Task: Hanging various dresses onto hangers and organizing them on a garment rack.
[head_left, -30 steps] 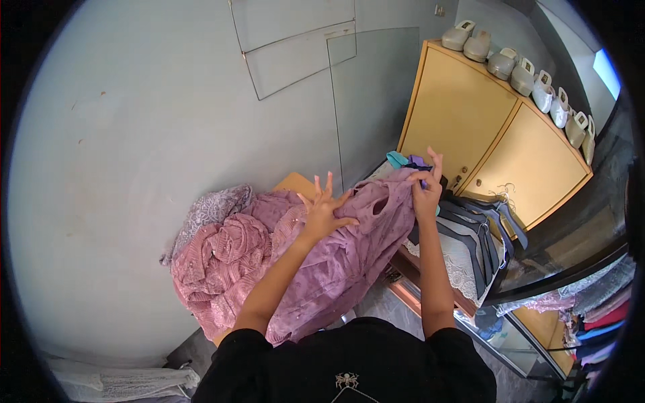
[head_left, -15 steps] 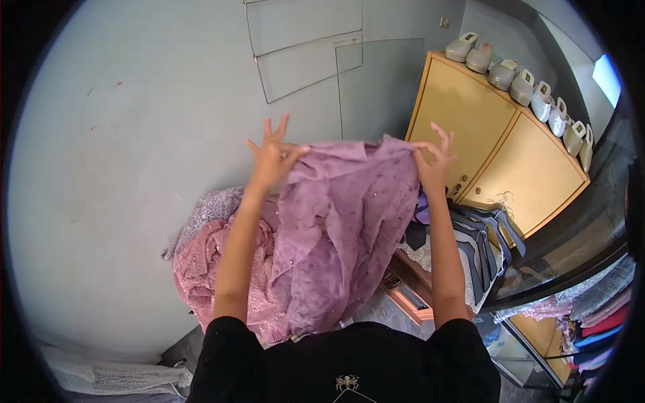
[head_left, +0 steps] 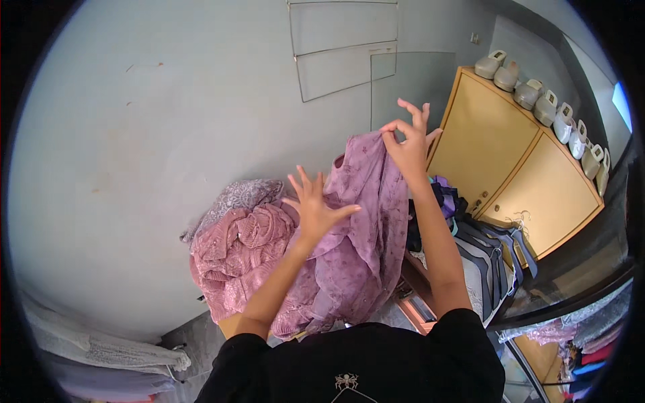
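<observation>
A mauve embroidered garment (head_left: 366,221) hangs from my right hand (head_left: 411,144), which pinches its top edge between thumb and finger. The garment drapes down in loose folds, its lower part lying over a pile of clothes. In front of its left side is my left hand (head_left: 316,205), with fingers spread; whether it touches the cloth I cannot tell. Left of the garment lies a pink lacy textured piece of clothing (head_left: 235,248), bunched up. Behind that sits a grey patterned fabric (head_left: 248,201).
A wooden cabinet (head_left: 484,127) with several pale shoes (head_left: 527,94) on top stands at the right. Dark hangers (head_left: 494,248) lie in front of it. White fabric (head_left: 101,349) hangs at the lower left; clothes hang on a rack (head_left: 591,329) at the lower right.
My left hand has let go of the garment's top edge and moved down with fingers spread. The garment now hangs from my right hand alone. The view has shifted left.
</observation>
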`<state>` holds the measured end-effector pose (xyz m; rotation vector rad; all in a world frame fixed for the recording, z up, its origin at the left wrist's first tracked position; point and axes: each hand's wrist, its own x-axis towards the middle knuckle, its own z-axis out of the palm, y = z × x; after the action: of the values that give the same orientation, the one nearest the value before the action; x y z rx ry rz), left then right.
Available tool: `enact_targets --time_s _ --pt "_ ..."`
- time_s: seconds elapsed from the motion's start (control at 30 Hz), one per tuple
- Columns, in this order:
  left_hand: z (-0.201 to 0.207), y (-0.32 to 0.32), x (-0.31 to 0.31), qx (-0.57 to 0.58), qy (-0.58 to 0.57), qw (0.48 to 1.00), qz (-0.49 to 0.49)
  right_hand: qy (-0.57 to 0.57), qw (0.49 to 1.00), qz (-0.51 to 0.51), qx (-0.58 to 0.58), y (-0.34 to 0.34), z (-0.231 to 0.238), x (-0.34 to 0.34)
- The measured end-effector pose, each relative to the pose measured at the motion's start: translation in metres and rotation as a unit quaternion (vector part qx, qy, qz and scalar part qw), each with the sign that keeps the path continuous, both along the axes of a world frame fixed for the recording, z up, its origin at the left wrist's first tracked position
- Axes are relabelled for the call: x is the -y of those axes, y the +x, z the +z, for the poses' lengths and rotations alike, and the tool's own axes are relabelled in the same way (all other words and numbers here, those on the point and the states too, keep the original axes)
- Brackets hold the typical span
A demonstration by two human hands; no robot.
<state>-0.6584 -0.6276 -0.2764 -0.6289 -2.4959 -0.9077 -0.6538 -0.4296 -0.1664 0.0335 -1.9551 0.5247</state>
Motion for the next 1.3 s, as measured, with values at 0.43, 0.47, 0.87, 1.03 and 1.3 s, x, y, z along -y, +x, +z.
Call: enact_targets --time_s 0.43,0.47,0.87,1.03,1.3 --pt "0.004 0.005 -0.032 -0.050 0.198 0.965 0.164 0.016 1.000 0.010 -0.023 0.007 -0.002 0.030" --pt "0.004 0.003 -0.032 -0.050 0.198 0.965 0.166 0.019 1.000 0.014 -0.017 0.007 -0.003 0.031" --pt "0.103 -0.049 0.133 -0.215 -0.246 0.945 -0.030 0.096 0.960 0.241 0.109 0.081 -0.057 0.073" --pt "0.152 -0.034 0.173 -0.241 -0.415 0.875 -0.069 -0.031 0.965 0.202 0.165 0.068 -0.092 0.078" --pt "0.139 -0.012 0.222 -0.334 -0.431 0.838 -0.005 -0.051 0.953 0.193 0.227 0.034 -0.135 0.104"
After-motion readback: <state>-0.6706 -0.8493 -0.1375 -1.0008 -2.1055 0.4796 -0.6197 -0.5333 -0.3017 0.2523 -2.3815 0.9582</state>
